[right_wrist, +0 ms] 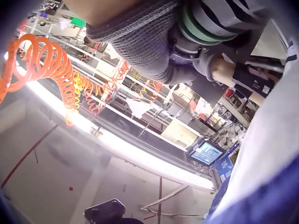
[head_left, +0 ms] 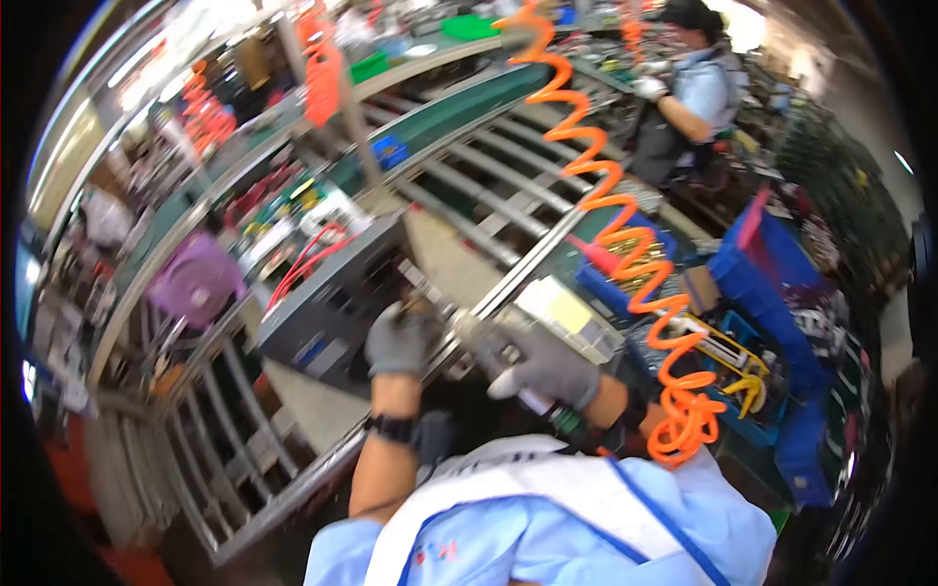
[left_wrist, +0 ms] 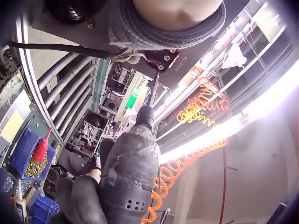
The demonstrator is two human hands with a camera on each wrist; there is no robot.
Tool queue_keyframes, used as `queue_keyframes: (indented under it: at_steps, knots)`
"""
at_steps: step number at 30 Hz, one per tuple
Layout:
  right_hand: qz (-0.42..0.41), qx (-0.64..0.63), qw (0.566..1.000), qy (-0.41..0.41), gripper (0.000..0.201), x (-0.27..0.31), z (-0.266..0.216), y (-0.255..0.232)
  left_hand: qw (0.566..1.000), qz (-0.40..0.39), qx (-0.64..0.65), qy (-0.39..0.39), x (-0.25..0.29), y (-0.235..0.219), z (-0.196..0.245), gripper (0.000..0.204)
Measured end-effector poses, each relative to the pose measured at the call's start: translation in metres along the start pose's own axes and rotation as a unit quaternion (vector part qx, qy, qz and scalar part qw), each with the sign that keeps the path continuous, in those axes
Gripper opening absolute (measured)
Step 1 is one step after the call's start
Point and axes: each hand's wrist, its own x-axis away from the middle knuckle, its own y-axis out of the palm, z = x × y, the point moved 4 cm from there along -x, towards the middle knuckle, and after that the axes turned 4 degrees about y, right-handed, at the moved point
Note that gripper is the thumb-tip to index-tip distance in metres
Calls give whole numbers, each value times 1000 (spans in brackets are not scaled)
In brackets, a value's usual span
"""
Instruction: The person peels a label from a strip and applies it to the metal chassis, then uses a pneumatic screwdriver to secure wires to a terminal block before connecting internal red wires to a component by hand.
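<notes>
A dark grey metal box (head_left: 337,298) stands tilted on the roller line, a terminal block with screws (left_wrist: 162,58) beside its "AC 415V" marking. My gloved right hand (head_left: 547,369) grips a black power screwdriver (left_wrist: 131,168), whose long bit reaches a screw of that block. In the right wrist view the tool's green ring (right_wrist: 201,35) shows beyond the grey glove. My gloved left hand (head_left: 396,339) is at the box's near face, close by the bit; I cannot tell what its fingers hold. A black cable (left_wrist: 60,48) with thin wires runs to the terminals.
An orange coiled hose (head_left: 611,210) hangs at the right. Blue bins (head_left: 782,283), one with brass-coloured screws (left_wrist: 35,165), stand beside the line. Metal rollers (head_left: 489,195) lie beyond the box, a purple fan (head_left: 195,278) to the left. Another person (head_left: 689,93) works at the back right.
</notes>
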Motion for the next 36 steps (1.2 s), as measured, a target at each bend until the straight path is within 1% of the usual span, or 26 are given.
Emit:
queue_keyframes:
  at_steps: [1, 2, 3, 4, 6, 8, 9, 10, 12, 13, 14, 15, 16, 17, 21, 23, 24, 26, 27, 29, 30, 32, 33, 34, 35, 36]
  knots:
    - [1, 117, 993, 4, 46, 6, 2, -9, 988, -11, -124, -89, 15, 4, 57, 21]
    - [18, 87, 996, -25, 66, 12, 10, -10, 952, -38, -290, -89, 17, 5, 76, 18]
    - [-29, 79, 996, 1, 82, 8, 32, -17, 993, -1, 14, -117, 10, -8, 24, 18]
    - [-30, -9, 1000, 0, 82, 13, 30, -10, 937, 33, 312, -156, 3, -13, -29, 19]
    - [-35, 65, 996, 41, 83, 24, 16, -10, 867, 127, 439, -198, 8, -12, -21, 21]
    - [-34, 73, 995, 56, 83, 23, 28, -13, 856, 163, 433, -231, 19, -7, -4, 19]
    - [-28, 71, 996, 52, 83, 23, 31, -15, 835, 196, 440, -266, 19, -14, -25, 18]
    - [-32, 67, 996, 47, 81, 24, 34, -17, 838, 190, 437, -266, 15, -29, -58, 18]
    - [-31, 64, 997, 38, 80, 26, 37, -18, 919, 104, 320, -205, 0, -63, -122, 19]
    - [-27, 60, 997, 45, 79, 27, 38, -18, 964, 77, 187, -173, -1, -66, -116, 21]
    - [-24, 57, 997, 52, 78, 29, 38, -19, 964, 73, 187, -173, -1, -64, -113, 21]
    - [-21, 57, 997, 50, 78, 30, 37, -20, 886, 110, 406, -193, 6, -51, -77, 21]
    - [-34, 61, 996, 52, 77, 31, 36, -19, 758, 142, 603, -203, 10, -42, -56, 22]
    - [-48, 65, 995, 54, 77, 31, 36, -18, 746, 168, 605, -221, 12, -42, -58, 23]
    - [-58, 80, 994, 48, 77, 30, 36, -18, 778, 203, 536, -256, 19, -41, -42, 21]
    - [-68, 63, 995, 39, 77, 28, 38, -15, 836, 182, 460, -239, 19, -40, -30, 20]
    - [-68, 64, 995, 38, 77, 27, 37, -16, 836, 182, 460, -238, 19, -38, -27, 20]
    - [-93, 76, 991, 63, 78, 24, 40, -14, 848, 36, 497, -181, 14, -26, -9, 19]
    - [-96, 77, 990, 63, 78, 24, 40, -14, 839, 61, 495, -217, 14, -18, 2, 20]
    - [-100, 34, 992, 65, 79, 24, 40, -12, 829, 20, 520, -204, 11, -13, 10, 20]
    - [-92, 65, 988, 102, 77, 28, 34, -12, 815, -16, 541, -207, 13, -7, 25, 16]
    - [-72, 68, 995, 20, 73, 30, 24, -11, 824, -24, 518, -228, 13, -7, 25, 12]
    - [-67, 64, 994, 55, 80, 31, 32, -14, 854, 16, 471, -221, 17, -3, 39, 15]
    - [-88, 59, 987, 122, 79, 34, 23, -14, 834, -8, 512, -206, 12, -5, 23, 18]
    - [-49, 156, 979, 120, 80, 36, 0, -12, 812, -1, 543, -214, 11, -3, 23, 22]
    - [-47, 137, 985, 92, 80, 34, 5, -12, 786, -3, 576, -224, 9, 2, 23, 27]
